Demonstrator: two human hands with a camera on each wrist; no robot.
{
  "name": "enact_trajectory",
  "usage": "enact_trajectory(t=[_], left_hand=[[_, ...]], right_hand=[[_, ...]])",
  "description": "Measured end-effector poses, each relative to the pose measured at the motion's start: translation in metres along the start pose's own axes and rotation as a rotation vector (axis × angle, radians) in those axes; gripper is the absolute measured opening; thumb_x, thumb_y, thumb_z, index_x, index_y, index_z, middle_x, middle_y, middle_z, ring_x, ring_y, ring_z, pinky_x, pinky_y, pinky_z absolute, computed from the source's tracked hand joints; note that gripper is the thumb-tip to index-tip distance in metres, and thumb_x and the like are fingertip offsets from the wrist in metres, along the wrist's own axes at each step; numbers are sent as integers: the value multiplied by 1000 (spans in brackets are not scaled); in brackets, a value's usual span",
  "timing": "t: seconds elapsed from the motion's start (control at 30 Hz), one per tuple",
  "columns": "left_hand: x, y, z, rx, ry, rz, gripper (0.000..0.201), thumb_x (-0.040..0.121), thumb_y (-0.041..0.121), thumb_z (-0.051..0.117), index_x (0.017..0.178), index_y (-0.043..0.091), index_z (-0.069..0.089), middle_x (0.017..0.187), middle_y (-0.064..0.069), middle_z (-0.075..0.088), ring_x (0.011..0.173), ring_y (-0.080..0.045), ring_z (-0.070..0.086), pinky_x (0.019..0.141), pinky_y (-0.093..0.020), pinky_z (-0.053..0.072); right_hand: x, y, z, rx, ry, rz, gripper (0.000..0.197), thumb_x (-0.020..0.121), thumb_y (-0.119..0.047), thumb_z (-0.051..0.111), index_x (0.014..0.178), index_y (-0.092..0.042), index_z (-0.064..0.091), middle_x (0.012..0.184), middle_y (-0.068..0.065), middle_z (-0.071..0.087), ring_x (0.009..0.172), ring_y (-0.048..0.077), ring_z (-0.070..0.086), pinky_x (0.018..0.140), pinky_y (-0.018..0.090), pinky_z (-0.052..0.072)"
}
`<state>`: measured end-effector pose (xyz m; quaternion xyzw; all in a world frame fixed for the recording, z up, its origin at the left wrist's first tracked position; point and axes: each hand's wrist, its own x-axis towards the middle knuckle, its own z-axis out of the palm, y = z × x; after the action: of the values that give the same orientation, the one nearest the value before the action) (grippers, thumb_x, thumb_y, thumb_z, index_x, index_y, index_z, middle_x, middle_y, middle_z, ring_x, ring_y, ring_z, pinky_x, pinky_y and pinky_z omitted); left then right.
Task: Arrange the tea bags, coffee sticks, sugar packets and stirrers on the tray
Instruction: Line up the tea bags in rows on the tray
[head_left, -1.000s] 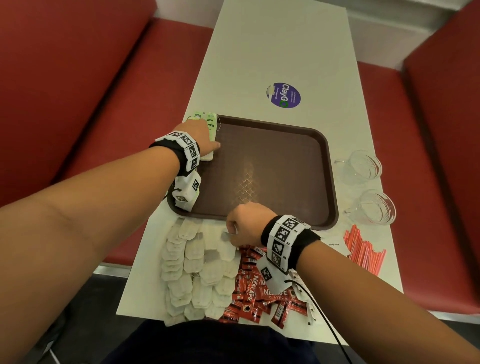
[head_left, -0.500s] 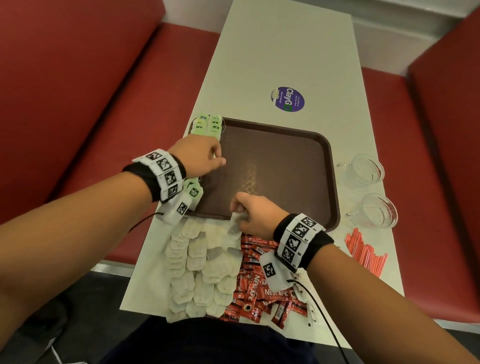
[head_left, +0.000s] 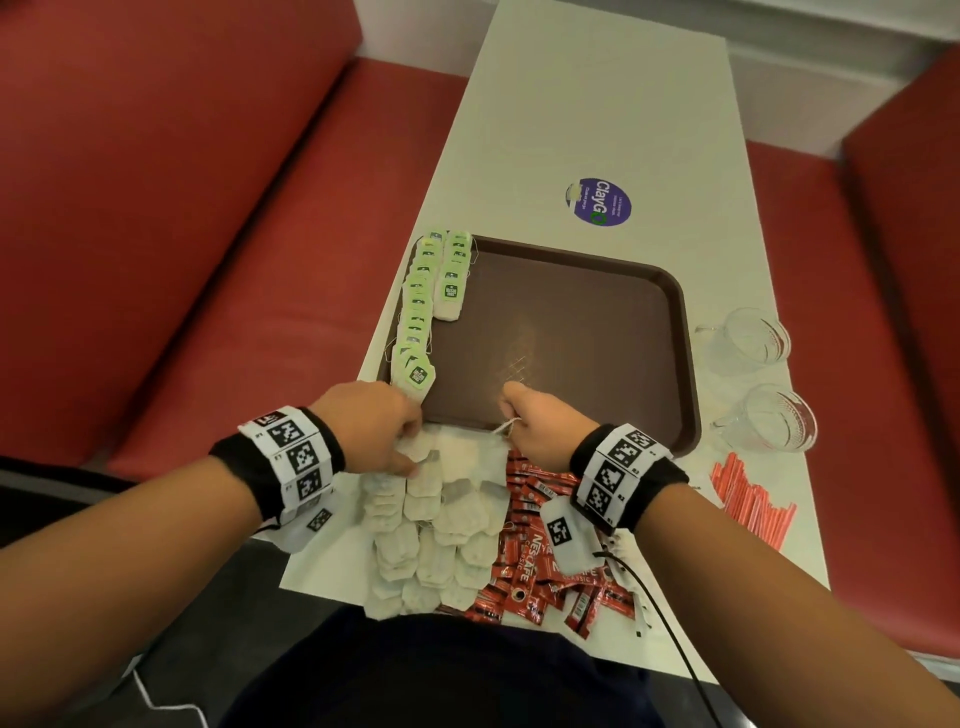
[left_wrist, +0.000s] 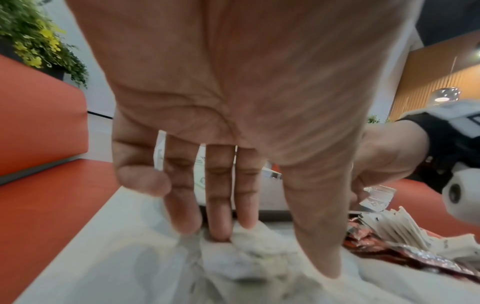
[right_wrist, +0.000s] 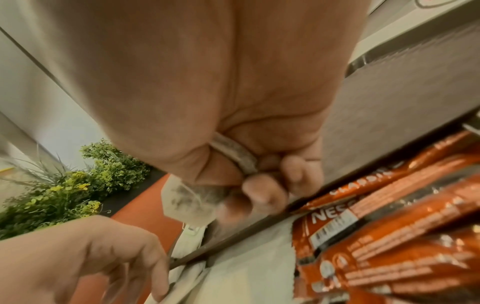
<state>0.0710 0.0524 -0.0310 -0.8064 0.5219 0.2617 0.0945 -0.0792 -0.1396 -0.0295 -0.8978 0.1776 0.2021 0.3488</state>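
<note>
A brown tray (head_left: 597, 332) lies mid-table. Tea bags with green tags (head_left: 418, 312) run in a row along its left rim, and a shorter row (head_left: 453, 280) lies beside it. Loose white tea bags (head_left: 441, 514) are heaped at the near edge. My left hand (head_left: 410, 449) reaches into that heap; its straight fingers (left_wrist: 221, 222) touch the bags. My right hand (head_left: 511, 418) is over the tray's near rim, its fingers curled round tea bags (right_wrist: 187, 202). Red coffee sticks (head_left: 540, 566) lie under my right wrist. Red stirrers (head_left: 753, 501) lie at the right.
Two glass cups (head_left: 750, 338) (head_left: 776, 423) stand right of the tray. A purple sticker (head_left: 598, 202) marks the table beyond it. Red bench seats (head_left: 208, 260) flank the narrow table. White packets (left_wrist: 389, 224) lie by the coffee sticks.
My left hand has come back from the tray's far left corner to the heap of loose tea bags. My right hand has lifted tea bags from the heap to the tray's near rim.
</note>
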Motion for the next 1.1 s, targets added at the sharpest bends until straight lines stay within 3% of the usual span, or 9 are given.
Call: enact_trajectory(t=[0.17,0.3,0.47,0.63,0.7,0.77,0.9,1.0,1.1], left_hand=[[-1,8,9,-15,55,-16,31,81,56,64,103,35,61,100,14,64,91,-13,61,78,-34,55],[-1,13,10,-11,89,-23,23,86,50,58,98,33,66,98,9,67,89,-17,62,73,-31,53],[-4,14,1,-40,215,27,24,95,41,48,99,30,69,94,7,70,87,-17,64,68,-31,50],[-6,13,-20,-186,342,199,17,99,35,52,102,28,68,93,12,65,88,-12,59,75,-33,49],[-7,16,-31,-224,391,255,15,100,33,55,101,27,69,87,15,60,83,-8,52,74,-30,44],[-8,16,-41,-286,453,273,13,100,30,57,98,26,69,81,18,55,75,-4,48,70,-26,38],[-4,12,-53,-545,552,217,8,96,31,64,94,28,71,75,14,62,66,-1,56,63,-20,44],[3,14,-51,-649,494,173,3,91,28,72,93,29,72,75,12,64,64,5,54,61,-12,39],[20,9,-50,-699,496,105,9,92,25,71,86,31,69,80,6,69,69,-2,59,67,-22,45]], right_hand=[[-3,-7,1,85,22,28,21,97,-6,42,115,-15,48,77,0,54,62,14,49,53,27,36],[-7,-9,0,86,51,18,12,94,-20,54,106,-20,54,85,-2,59,71,15,56,59,28,42],[-6,-4,1,23,92,-34,15,88,-21,66,91,-22,51,84,-4,57,79,20,57,64,29,43],[0,-5,4,116,175,-126,28,83,-30,77,106,-29,62,107,-9,66,99,9,61,86,28,50],[4,-8,3,140,203,-162,22,85,-28,76,105,-27,68,100,-10,69,92,10,64,83,30,52],[7,-9,2,172,238,-181,8,88,-27,74,90,-32,69,82,-12,67,76,6,61,72,30,51],[9,-14,-5,249,340,-207,32,89,-30,73,65,-39,54,60,-13,54,56,3,47,56,21,38],[12,-16,-10,257,352,-220,25,91,-32,71,70,-36,58,62,-11,55,56,4,47,56,23,39],[15,-14,-13,264,349,-192,9,94,-33,67,88,-26,66,70,-11,60,63,5,53,61,26,43]])
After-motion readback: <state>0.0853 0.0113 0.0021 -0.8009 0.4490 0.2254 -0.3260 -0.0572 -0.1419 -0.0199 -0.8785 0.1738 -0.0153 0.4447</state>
